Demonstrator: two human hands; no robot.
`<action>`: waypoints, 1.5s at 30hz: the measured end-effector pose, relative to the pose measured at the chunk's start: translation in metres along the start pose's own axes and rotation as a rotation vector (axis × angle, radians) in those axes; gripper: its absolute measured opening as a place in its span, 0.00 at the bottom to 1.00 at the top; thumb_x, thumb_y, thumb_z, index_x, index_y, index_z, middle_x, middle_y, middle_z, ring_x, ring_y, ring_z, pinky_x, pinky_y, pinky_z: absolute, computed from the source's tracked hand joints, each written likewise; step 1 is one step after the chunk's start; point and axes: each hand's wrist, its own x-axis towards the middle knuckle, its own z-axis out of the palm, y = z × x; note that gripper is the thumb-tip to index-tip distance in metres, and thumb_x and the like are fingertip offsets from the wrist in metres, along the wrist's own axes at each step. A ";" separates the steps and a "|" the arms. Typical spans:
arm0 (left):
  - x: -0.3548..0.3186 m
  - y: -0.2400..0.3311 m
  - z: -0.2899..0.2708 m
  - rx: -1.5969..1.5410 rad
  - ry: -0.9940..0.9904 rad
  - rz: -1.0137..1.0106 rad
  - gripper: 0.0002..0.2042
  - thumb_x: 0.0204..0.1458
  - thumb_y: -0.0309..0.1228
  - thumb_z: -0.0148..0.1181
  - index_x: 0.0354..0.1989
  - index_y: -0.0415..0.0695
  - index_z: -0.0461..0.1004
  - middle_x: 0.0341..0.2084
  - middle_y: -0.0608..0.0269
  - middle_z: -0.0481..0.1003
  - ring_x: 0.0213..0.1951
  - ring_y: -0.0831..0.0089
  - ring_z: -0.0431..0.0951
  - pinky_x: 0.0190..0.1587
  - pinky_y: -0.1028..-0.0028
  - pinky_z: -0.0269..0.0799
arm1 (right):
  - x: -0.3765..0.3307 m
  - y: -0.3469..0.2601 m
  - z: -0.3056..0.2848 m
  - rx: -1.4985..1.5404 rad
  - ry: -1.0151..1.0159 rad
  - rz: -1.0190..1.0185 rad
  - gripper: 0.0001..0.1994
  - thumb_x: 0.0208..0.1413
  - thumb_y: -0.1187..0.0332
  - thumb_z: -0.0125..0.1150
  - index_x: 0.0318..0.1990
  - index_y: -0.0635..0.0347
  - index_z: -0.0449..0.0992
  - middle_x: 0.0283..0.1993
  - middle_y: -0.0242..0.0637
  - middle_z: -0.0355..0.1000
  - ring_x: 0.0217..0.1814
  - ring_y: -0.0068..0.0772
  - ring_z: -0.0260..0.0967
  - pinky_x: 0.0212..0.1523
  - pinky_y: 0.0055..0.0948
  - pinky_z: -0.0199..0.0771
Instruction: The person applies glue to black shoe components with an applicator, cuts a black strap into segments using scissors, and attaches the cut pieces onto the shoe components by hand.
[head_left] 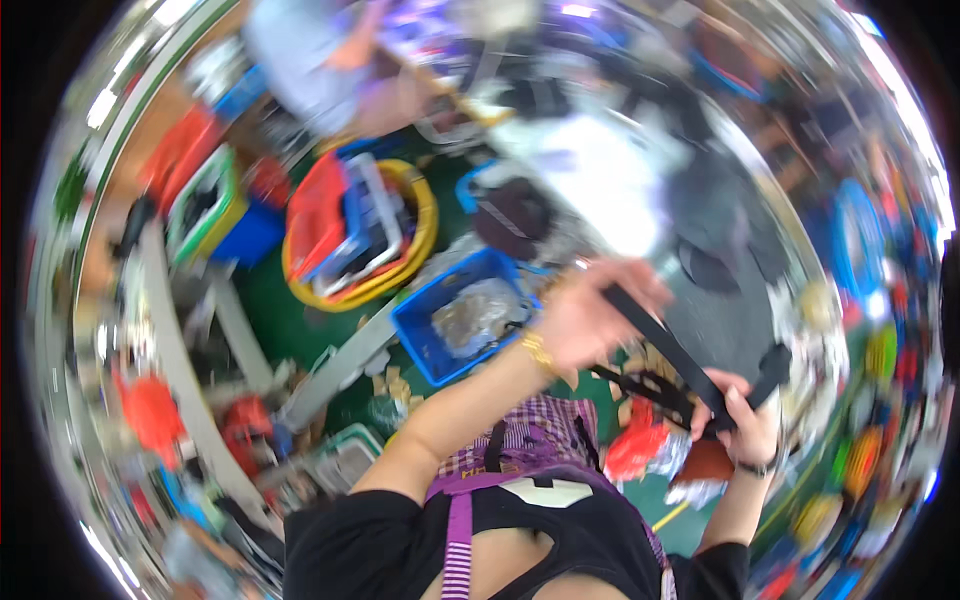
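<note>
Head camera, a blurred fisheye view looking down over a cluttered workshop floor. The person's left hand is raised in front of the chest, forearm rising diagonally from the lower middle of the picture, a gold bracelet on the wrist. Its fingers are curled around the upper end of a flat black strap, gripping it. The right hand sits lower and to the right, its forearm coming up from the lower edge, a dark band on the wrist. Its fingers are closed on the lower part of the same strap, thumb pressed on top.

The strap is long, narrow and matte black. It runs in a straight slant from the left hand down to the right hand, stretched between them. Past the right hand a short black end sticks up and to the right. More thin black straps hang just below the main one; motion blur hides how they join.

Below and behind the hands, on the green floor, sit a blue plastic crate holding a greyish bundle, and further left a yellow round tub filled with red and blue items. Something red lies under the right hand.
</note>
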 end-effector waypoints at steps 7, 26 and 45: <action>0.017 0.111 -0.046 0.083 -0.009 0.091 0.10 0.54 0.29 0.49 0.42 0.41 0.71 0.40 0.62 0.74 0.45 0.69 0.72 0.52 0.64 0.66 | -0.107 -0.004 -0.056 -0.125 0.491 0.035 0.21 0.58 0.55 0.47 0.49 0.65 0.69 0.19 0.32 0.69 0.15 0.15 0.62 0.11 0.13 0.46; 0.112 -0.099 0.094 1.203 -0.876 -0.606 0.19 0.54 0.31 0.54 0.52 0.37 0.64 0.41 0.60 0.72 0.45 0.73 0.72 0.49 0.72 0.65 | -0.085 -0.147 -0.050 -0.584 0.281 0.036 0.24 0.58 0.49 0.46 0.47 0.62 0.72 0.18 0.25 0.67 0.17 0.14 0.67 0.10 0.12 0.48; 0.125 0.134 0.009 2.183 0.222 -0.659 0.07 0.50 0.28 0.55 0.25 0.37 0.73 0.14 0.66 0.71 0.18 0.79 0.70 0.24 0.80 0.65 | -0.198 -0.056 -0.352 -0.113 0.957 -0.351 0.25 0.58 0.45 0.43 0.34 0.59 0.73 0.19 0.22 0.63 0.10 0.12 0.51 0.11 0.13 0.44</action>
